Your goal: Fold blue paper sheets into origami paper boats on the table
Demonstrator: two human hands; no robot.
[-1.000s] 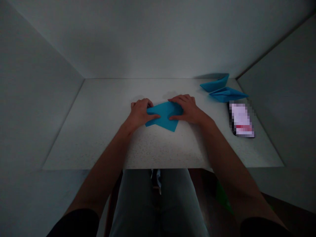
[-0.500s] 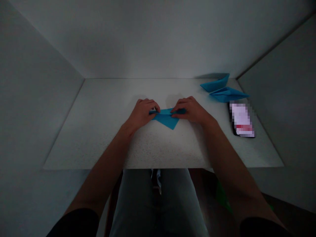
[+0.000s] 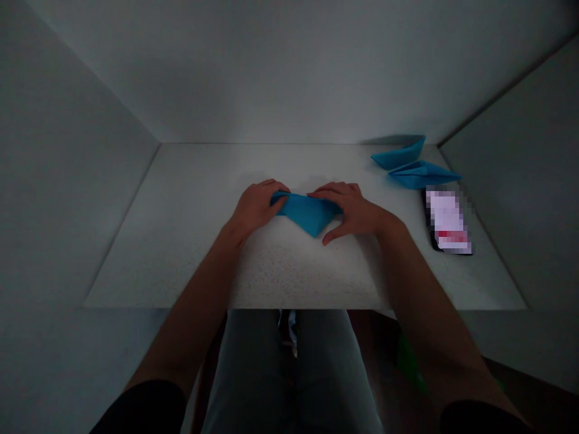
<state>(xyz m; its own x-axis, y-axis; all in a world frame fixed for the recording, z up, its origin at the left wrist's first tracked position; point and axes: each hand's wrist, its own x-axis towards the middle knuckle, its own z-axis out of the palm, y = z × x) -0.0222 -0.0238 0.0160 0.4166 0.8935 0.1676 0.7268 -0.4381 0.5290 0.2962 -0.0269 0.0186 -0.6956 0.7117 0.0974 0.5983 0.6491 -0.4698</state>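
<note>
In the head view, a pale, speckled table [image 3: 181,241] meets plain walls [image 3: 271,72] on three sides (all dimly lit). Folded blue paper [image 3: 310,212] lies on it between the left hand [image 3: 257,208], which pinches its left end, and the right hand [image 3: 357,211], spread open, fingers over the right end, thumb clear below

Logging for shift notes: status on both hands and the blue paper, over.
Left hand pinching blue paper at left end. Right hand over right end, thumb spread. Two folded blue shapes and phone at right, apart from hands.
</note>
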